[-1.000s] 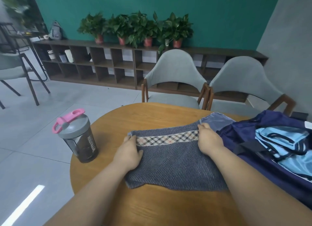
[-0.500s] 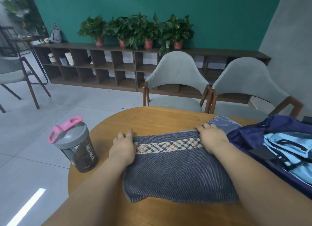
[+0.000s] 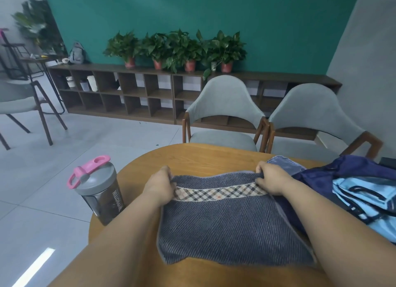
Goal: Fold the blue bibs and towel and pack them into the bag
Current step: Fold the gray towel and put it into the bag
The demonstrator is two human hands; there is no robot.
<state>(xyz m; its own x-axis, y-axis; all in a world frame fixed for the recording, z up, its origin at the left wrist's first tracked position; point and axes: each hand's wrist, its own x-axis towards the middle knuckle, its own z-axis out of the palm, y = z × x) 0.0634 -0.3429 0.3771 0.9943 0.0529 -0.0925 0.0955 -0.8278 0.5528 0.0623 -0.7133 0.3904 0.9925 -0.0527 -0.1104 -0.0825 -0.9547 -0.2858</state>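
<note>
While left hand [image 3: 159, 184] and right hand [image 3: 271, 179] each pinch a far corner of the towel [image 3: 225, 226] on the counter [image 3: 203, 158] (bag [image 3: 353, 171] just right, bibs [image 3: 360, 192] inside), the smart play is lifting both level and drawing them squarely to the near edge.

We are holding both bare forearms stretched forward, well apart. Our left hand [image 3: 159, 184] is pinching the far left corner of the towel [image 3: 225, 226] with curled fingers, and our right hand [image 3: 271, 178] is gripping the far right corner, knuckles up.
</note>
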